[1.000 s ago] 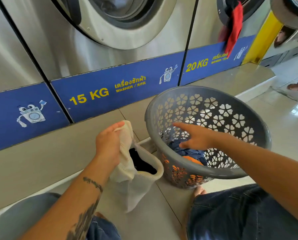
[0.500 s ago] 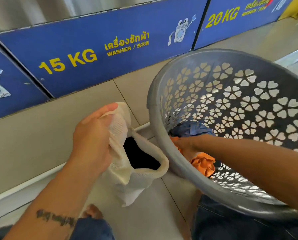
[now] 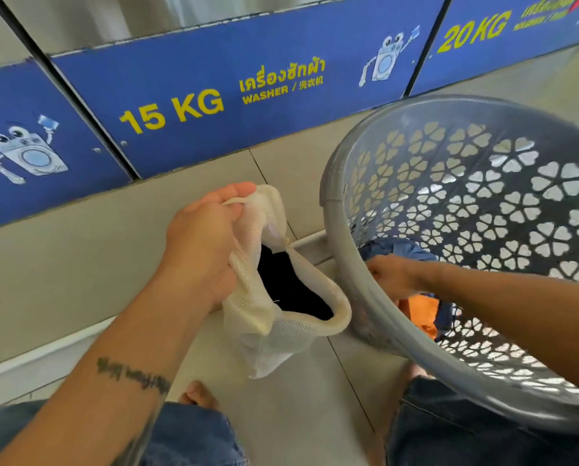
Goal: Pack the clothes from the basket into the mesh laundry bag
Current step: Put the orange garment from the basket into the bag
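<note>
The cream mesh laundry bag [image 3: 274, 334] stands on the floor at the centre, its mouth open, with dark clothing [image 3: 290, 290] inside. My left hand [image 3: 204, 243] grips the far edge of the bag's rim and holds it up. To the right, the grey plastic basket [image 3: 352, 264] with flower-shaped holes tilts toward me. My right hand [image 3: 390, 275] reaches down into it, fingers closed among a blue garment [image 3: 402, 247] and an orange garment [image 3: 421, 312]. The fingertips are hidden behind the basket wall, so which garment they hold is unclear.
A blue panel [image 3: 214, 105] marked 15 KG runs along the washers' base behind the bag, above a beige tiled step [image 3: 63, 264]. My bare toes [image 3: 199, 395] and denim-clad knees [image 3: 449, 432] sit at the bottom, close to bag and basket.
My view has tipped down and moved closer. My right hand went from hovering open over the basket to reaching deep into the clothes. My left hand kept hold of the bag rim.
</note>
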The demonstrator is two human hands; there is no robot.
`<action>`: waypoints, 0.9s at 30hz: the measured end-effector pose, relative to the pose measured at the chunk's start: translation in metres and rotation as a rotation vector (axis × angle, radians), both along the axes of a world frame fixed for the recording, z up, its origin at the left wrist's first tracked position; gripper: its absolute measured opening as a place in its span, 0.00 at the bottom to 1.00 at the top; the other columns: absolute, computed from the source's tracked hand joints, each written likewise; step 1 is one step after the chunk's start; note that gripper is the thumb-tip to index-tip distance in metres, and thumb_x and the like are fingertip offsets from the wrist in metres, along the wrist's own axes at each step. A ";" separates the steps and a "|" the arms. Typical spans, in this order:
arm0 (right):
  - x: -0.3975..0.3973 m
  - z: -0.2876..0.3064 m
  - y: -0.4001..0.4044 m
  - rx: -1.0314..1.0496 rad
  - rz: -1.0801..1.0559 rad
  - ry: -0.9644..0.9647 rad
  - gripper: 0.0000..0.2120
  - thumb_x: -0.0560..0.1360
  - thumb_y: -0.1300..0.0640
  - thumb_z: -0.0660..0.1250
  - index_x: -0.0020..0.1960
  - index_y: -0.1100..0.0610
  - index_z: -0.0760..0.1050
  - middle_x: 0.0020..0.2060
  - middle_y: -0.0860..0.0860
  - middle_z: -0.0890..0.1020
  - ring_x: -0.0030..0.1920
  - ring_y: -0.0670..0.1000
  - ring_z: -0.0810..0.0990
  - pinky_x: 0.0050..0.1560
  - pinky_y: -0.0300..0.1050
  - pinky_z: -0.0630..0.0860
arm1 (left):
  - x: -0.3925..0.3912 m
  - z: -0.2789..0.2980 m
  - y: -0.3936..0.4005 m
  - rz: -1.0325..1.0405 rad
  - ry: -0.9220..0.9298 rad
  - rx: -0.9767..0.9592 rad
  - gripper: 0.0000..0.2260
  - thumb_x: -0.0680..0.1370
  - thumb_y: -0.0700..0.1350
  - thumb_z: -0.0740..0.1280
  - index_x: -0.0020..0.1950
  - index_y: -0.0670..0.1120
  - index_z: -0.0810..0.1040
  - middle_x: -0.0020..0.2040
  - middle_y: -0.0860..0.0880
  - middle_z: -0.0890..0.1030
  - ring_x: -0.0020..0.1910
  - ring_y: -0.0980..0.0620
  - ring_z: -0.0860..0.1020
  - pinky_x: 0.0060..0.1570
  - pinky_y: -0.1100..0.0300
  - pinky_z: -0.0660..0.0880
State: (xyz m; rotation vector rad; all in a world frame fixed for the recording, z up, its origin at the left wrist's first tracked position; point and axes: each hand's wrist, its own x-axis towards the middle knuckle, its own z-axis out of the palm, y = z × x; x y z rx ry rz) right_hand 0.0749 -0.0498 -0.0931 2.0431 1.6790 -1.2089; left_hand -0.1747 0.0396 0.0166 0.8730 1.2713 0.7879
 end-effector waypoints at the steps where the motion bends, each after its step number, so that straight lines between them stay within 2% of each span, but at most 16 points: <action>1: 0.003 0.018 -0.001 0.031 -0.089 0.053 0.12 0.71 0.63 0.70 0.48 0.47 0.77 0.46 0.52 0.83 0.49 0.54 0.81 0.55 0.55 0.79 | -0.001 0.007 -0.002 -0.003 -0.004 0.015 0.15 0.79 0.36 0.59 0.48 0.49 0.85 0.57 0.44 0.83 0.58 0.44 0.80 0.62 0.45 0.75; 4: 0.013 0.088 -0.008 0.192 -0.272 0.194 0.21 0.67 0.68 0.72 0.59 0.55 0.80 0.50 0.55 0.86 0.52 0.56 0.84 0.56 0.57 0.81 | -0.004 0.032 -0.011 -0.025 0.011 0.126 0.16 0.78 0.37 0.60 0.44 0.52 0.86 0.55 0.48 0.84 0.59 0.46 0.79 0.62 0.47 0.74; 6: 0.013 0.135 -0.019 0.350 -0.360 0.352 0.22 0.66 0.69 0.74 0.58 0.55 0.81 0.51 0.56 0.87 0.52 0.57 0.85 0.59 0.59 0.80 | -0.009 0.050 -0.017 -0.017 0.012 0.219 0.17 0.77 0.38 0.61 0.41 0.55 0.87 0.55 0.51 0.84 0.60 0.49 0.78 0.63 0.50 0.73; 8: 0.007 0.176 -0.036 0.535 -0.456 0.541 0.20 0.63 0.68 0.75 0.53 0.55 0.82 0.49 0.57 0.87 0.49 0.56 0.86 0.55 0.59 0.81 | -0.013 0.068 -0.023 -0.023 -0.014 0.276 0.17 0.76 0.38 0.62 0.42 0.55 0.87 0.54 0.50 0.84 0.60 0.49 0.78 0.64 0.49 0.72; 10: -0.008 0.206 -0.050 0.683 -0.529 0.814 0.17 0.64 0.66 0.73 0.50 0.51 0.83 0.45 0.55 0.87 0.46 0.53 0.87 0.44 0.50 0.83 | -0.017 0.081 -0.029 -0.033 -0.036 0.312 0.16 0.76 0.38 0.63 0.42 0.55 0.87 0.53 0.50 0.85 0.58 0.49 0.79 0.63 0.48 0.73; 12: -0.035 0.220 -0.060 0.791 -0.561 0.982 0.17 0.66 0.62 0.73 0.53 0.49 0.81 0.46 0.53 0.87 0.47 0.52 0.86 0.42 0.44 0.81 | -0.020 0.090 -0.036 -0.032 -0.035 0.372 0.17 0.77 0.37 0.63 0.41 0.55 0.87 0.49 0.52 0.85 0.53 0.52 0.80 0.57 0.54 0.76; 14: -0.067 0.213 -0.062 0.924 -0.570 0.877 0.23 0.66 0.59 0.75 0.60 0.53 0.74 0.49 0.55 0.85 0.50 0.50 0.85 0.45 0.45 0.81 | -0.020 0.099 -0.042 -0.030 -0.037 0.421 0.18 0.77 0.37 0.63 0.39 0.55 0.86 0.44 0.53 0.86 0.45 0.55 0.81 0.46 0.62 0.76; 16: -0.103 0.195 -0.059 1.054 -0.523 0.672 0.23 0.67 0.57 0.76 0.58 0.52 0.69 0.46 0.50 0.83 0.47 0.45 0.82 0.47 0.45 0.80 | -0.021 0.105 -0.047 -0.025 -0.058 0.449 0.18 0.76 0.36 0.63 0.36 0.55 0.86 0.38 0.56 0.86 0.38 0.58 0.82 0.36 0.67 0.76; 18: -0.132 0.174 -0.056 1.173 -0.463 0.534 0.17 0.70 0.57 0.73 0.51 0.48 0.67 0.39 0.41 0.80 0.40 0.38 0.79 0.41 0.36 0.75 | -0.021 0.108 -0.051 -0.015 -0.042 0.485 0.18 0.76 0.36 0.63 0.36 0.54 0.85 0.35 0.59 0.85 0.36 0.61 0.81 0.33 0.70 0.74; 19: -0.140 0.164 -0.055 1.227 -0.397 0.462 0.15 0.70 0.58 0.70 0.49 0.47 0.67 0.37 0.40 0.79 0.39 0.37 0.79 0.38 0.30 0.71 | -0.021 0.109 -0.052 -0.015 -0.030 0.497 0.17 0.76 0.36 0.63 0.37 0.55 0.85 0.37 0.60 0.85 0.38 0.62 0.81 0.34 0.71 0.73; 20: -0.144 0.154 -0.054 1.265 -0.301 0.373 0.13 0.70 0.59 0.68 0.49 0.48 0.68 0.38 0.41 0.78 0.40 0.39 0.78 0.37 0.30 0.70 | -0.021 0.109 -0.055 -0.017 -0.020 0.513 0.16 0.76 0.37 0.63 0.38 0.55 0.85 0.38 0.61 0.85 0.39 0.64 0.81 0.35 0.72 0.72; 23: -0.146 0.130 -0.054 1.229 0.067 0.084 0.17 0.65 0.58 0.70 0.52 0.54 0.72 0.45 0.53 0.77 0.43 0.57 0.78 0.38 0.50 0.75 | -0.019 0.105 -0.061 -0.024 -0.032 0.528 0.16 0.76 0.37 0.64 0.40 0.55 0.86 0.39 0.63 0.85 0.38 0.68 0.80 0.33 0.77 0.70; 25: -0.152 0.118 -0.053 1.129 0.345 -0.119 0.14 0.67 0.56 0.70 0.51 0.55 0.73 0.45 0.56 0.78 0.42 0.60 0.77 0.38 0.55 0.76 | -0.018 0.101 -0.065 -0.054 -0.037 0.519 0.17 0.76 0.37 0.64 0.40 0.57 0.86 0.40 0.63 0.85 0.40 0.68 0.81 0.35 0.77 0.71; 27: -0.159 0.115 -0.053 0.905 0.539 -0.147 0.12 0.71 0.56 0.70 0.52 0.58 0.76 0.46 0.58 0.80 0.46 0.61 0.77 0.49 0.57 0.76 | -0.018 0.095 -0.067 -0.110 0.023 0.546 0.18 0.76 0.38 0.63 0.39 0.60 0.85 0.42 0.64 0.84 0.44 0.70 0.79 0.39 0.76 0.71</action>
